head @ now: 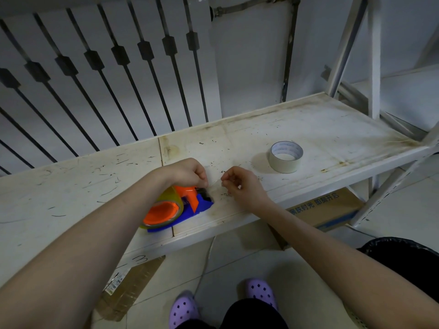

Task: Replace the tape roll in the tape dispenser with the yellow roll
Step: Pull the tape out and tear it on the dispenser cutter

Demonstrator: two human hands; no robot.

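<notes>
Near the front edge of the shelf (332,138), about midway along it, lies the blue and orange tape dispenser (188,211) on its side, with its cutter end pointing towards the right end of the shelf. The yellow roll (169,194) sits on the dispenser's orange hub.

The left hand (187,173) rests on top of the dispenser. Its grip is clenched, with the fingers curled down over the orange part by the cutter. Just beside it, the right hand (242,184) is held a little above the shelf, and its grip pinches the end of a clear tape strip (215,184) between fingertips and thumb. The strip stretches from the cutter end to that hand.

Towards the right end, well apart from both hands, a cream roll (286,156) lies flat on the shelf.

Under the shelf is a cardboard box (327,207) with printed characters. On the tiled floor are a flat piece of cardboard (128,288), a black bin (408,255) and the person's purple clogs (184,309).
</notes>
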